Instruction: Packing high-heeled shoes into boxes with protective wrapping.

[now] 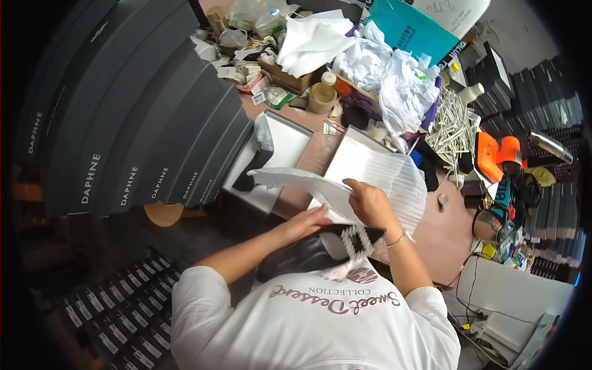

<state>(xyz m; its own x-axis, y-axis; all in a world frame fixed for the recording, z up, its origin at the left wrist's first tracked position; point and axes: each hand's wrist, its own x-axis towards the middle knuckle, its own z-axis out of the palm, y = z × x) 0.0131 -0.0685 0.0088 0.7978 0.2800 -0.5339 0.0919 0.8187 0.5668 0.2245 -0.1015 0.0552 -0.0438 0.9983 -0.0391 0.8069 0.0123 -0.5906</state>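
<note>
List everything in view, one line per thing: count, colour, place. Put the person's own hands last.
tissue sheet: one, white, held over the table centre
shoe: one, black with a white beaded trim, under the hands
open box: one, white lined, right of the sheet
second box: one, white, left of centre, a dark shoe in it
stacked boxes: many, dark grey, left
tape roll: one, tan, upper centre
teal box: one, top right
crumpled bags: several, white, upper right
white sticks: a bundle, right
orange tool: one, far right
table: one, brown
left hand: on the shoe, touching the sheet
right hand: pinching the sheet
</note>
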